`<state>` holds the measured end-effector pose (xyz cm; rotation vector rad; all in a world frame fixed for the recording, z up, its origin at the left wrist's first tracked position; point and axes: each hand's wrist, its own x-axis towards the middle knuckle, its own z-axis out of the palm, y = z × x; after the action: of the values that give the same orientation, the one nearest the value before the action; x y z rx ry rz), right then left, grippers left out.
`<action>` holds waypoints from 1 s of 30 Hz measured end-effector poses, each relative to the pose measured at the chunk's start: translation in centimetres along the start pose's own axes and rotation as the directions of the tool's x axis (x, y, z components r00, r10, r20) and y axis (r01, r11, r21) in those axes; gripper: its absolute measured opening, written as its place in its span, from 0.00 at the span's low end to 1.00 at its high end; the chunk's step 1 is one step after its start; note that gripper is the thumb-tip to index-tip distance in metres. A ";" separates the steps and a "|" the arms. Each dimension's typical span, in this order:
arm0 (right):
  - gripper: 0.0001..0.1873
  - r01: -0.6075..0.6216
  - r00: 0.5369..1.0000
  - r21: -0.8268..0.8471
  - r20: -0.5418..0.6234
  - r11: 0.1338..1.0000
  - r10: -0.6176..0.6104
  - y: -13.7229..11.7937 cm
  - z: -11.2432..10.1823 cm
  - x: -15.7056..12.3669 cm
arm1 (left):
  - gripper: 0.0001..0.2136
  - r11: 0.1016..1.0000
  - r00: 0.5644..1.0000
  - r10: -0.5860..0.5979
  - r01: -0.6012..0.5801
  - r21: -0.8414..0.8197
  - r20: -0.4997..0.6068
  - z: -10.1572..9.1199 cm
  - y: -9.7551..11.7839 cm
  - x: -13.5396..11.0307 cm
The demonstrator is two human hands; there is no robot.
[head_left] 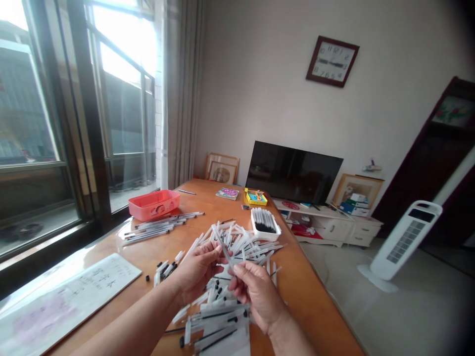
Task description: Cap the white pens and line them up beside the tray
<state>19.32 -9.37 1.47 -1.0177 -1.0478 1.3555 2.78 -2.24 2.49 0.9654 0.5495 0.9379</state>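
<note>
Between my two hands, over the pile, is a slim translucent pen barrel (224, 250), tilted. My left hand (204, 264) pinches its upper part between thumb and fingers. My right hand (250, 287) has its fingertips closed at the lower end; exactly what they grip there is partly hidden. Below and beyond the hands spreads a heap of loose white pen barrels (237, 237). Nearer to me lie more barrels with dark refills (220, 326). Small black pen caps (168, 269) are scattered left of my left hand.
A red plastic box (154, 205) stands at the left, beside a row of pens (156, 230). A white container (266, 235) holds upright pens. A yellow box (256, 198) and booklet (227, 193) lie farther back. A white board (85, 296) covers the near left of the wooden table (311, 306).
</note>
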 end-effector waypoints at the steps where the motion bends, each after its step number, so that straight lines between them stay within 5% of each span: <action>1: 0.19 -0.007 1.000 0.019 -0.005 1.000 0.007 0.0 -0.1 0.0 | 0.09 1.000 1.000 -0.001 0.002 -0.011 0.002 0.0 -0.2 0.0; 7: 0.15 -0.016 0.998 -0.037 -0.058 0.999 0.013 0.1 -0.4 0.1 | 0.08 0.999 1.000 0.014 -0.014 -0.034 -0.006 -1.3 0.0 0.0; 15: 0.12 -0.086 0.990 -0.169 -0.122 0.982 0.065 -0.3 -0.6 0.1 | 0.18 0.994 0.994 0.076 -0.081 -0.070 -0.074 -3.5 1.2 0.1; 24: 0.16 -0.088 0.995 -0.166 0.035 0.982 0.096 0.3 -0.1 -0.4 | 0.09 0.996 0.995 0.077 -0.079 -0.033 -0.058 -2.3 0.4 -0.4; 30: 0.18 -0.152 0.979 0.107 0.153 0.983 0.135 0.3 0.2 -0.6 | 0.10 0.995 1.000 0.021 -0.021 -0.101 -0.002 -2.1 0.0 -0.6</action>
<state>19.06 -9.99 1.28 -0.9322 -1.0024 1.6104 0.83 -1.85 1.48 0.8815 0.4886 0.9762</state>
